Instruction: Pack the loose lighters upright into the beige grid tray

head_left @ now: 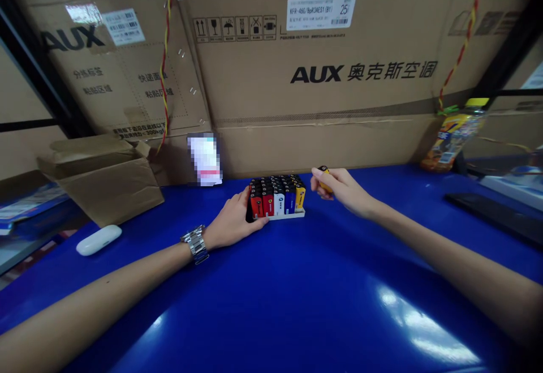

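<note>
A small tray [280,215] packed with several upright lighters in red, white, blue and yellow stands on the blue table [297,294]. My left hand [232,221], with a metal watch on the wrist, rests against the tray's left side, fingers curled round its corner. My right hand [339,188] hovers just right of the tray and pinches a yellow lighter [324,179] with a black top between thumb and fingers.
An open cardboard box [102,178] sits at the left, with a white earbud case [98,239] before it. Large AUX cartons [322,73] wall off the back. A yellow-capped bottle [456,135] stands at the right, near a dark flat object [492,214].
</note>
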A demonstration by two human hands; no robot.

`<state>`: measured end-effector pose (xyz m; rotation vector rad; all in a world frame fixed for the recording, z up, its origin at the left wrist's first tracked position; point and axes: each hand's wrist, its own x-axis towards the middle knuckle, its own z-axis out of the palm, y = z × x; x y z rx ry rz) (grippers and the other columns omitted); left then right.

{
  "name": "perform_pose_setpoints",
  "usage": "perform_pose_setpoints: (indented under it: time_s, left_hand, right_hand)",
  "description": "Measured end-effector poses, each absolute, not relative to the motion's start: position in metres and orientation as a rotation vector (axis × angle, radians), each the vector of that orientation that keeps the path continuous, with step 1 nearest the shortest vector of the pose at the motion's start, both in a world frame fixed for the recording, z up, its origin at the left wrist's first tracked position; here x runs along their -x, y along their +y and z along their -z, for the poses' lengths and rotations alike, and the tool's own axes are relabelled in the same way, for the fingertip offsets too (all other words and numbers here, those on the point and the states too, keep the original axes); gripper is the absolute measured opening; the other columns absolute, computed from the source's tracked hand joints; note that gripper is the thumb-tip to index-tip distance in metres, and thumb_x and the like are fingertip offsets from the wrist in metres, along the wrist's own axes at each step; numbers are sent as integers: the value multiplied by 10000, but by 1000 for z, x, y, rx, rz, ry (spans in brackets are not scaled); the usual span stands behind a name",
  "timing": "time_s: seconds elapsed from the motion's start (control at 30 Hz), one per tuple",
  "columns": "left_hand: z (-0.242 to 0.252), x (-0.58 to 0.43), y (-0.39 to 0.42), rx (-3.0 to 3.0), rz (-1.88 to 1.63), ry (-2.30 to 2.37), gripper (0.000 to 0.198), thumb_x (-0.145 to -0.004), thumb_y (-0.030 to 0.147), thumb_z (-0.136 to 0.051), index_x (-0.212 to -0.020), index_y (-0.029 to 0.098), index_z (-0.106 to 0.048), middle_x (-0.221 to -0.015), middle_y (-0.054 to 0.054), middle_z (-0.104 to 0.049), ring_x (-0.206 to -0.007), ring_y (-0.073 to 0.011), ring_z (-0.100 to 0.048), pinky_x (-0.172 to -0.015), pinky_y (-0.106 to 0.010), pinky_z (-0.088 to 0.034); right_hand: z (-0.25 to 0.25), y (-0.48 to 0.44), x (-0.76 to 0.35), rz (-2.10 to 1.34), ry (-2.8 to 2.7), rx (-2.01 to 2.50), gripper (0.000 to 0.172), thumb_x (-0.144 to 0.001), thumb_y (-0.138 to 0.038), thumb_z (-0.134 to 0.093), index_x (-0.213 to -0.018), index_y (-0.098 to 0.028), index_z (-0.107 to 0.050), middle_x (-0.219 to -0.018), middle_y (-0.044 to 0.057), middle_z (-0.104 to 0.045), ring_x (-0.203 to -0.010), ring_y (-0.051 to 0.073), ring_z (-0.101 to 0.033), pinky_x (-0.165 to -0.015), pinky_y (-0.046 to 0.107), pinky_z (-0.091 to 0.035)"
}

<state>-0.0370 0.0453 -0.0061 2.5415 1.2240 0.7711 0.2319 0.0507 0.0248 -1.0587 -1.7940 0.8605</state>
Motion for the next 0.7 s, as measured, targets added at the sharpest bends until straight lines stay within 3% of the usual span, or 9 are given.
perform_pose_setpoints:
  time_s: [0.13,0.27,0.4,0.6,0.7]
  left_hand:
    - [6,37,45,-2537,-773,1229,692,-768,461,-578,-1354,195,-324,-1194,-139,-553,-1083,-322,-529,-884,-515,-422]
    - [6,37,46,-2549,-754,1245,665,-771,461,-581,-1332,188,-349,-1181,-142,-557,-1063,-314,-542,-877,-496,-431]
    - [8,37,47,-2555,-761,1231,651,-771,459,-579,-1321,191,-361,-1182,-134,-559,-1069,-309,-542,-889,-483,-427]
    - [9,37,48,-2559,-758,1227,651,-772,459,-577,-1324,187,-364,-1184,-136,-558,-1074,-315,-537,-890,-497,-425]
    - [8,37,48,-2561,-766,1233,656,-773,456,-581,-1330,193,-354,-1189,-134,-556,-1074,-313,-537,-887,-487,-430]
  right_hand:
    - [-21,51,-231,-925,-1713,1087,543,-841,-559,-460,-446,-196,-373,-374,-61,-277,-356,54,-246,-361,227,-192]
    - [-14,54,-229,-908,-1610,1115,412,-817,-392,-523,-492,-222,-335,-376,-81,-256,-324,49,-215,-328,226,-179]
    - [-8,54,-226,-752,-1675,1145,323,-793,-307,-543,-541,-218,-360,-398,-72,-311,-325,53,-275,-327,226,-210]
    - [-12,49,-222,-661,-1749,1176,444,-829,-454,-504,-490,-210,-352,-374,-53,-328,-333,53,-292,-336,225,-207]
    - [-19,45,-220,-564,-1787,1210,460,-827,-449,-485,-465,-214,-324,-379,-41,-331,-356,56,-283,-356,233,-201]
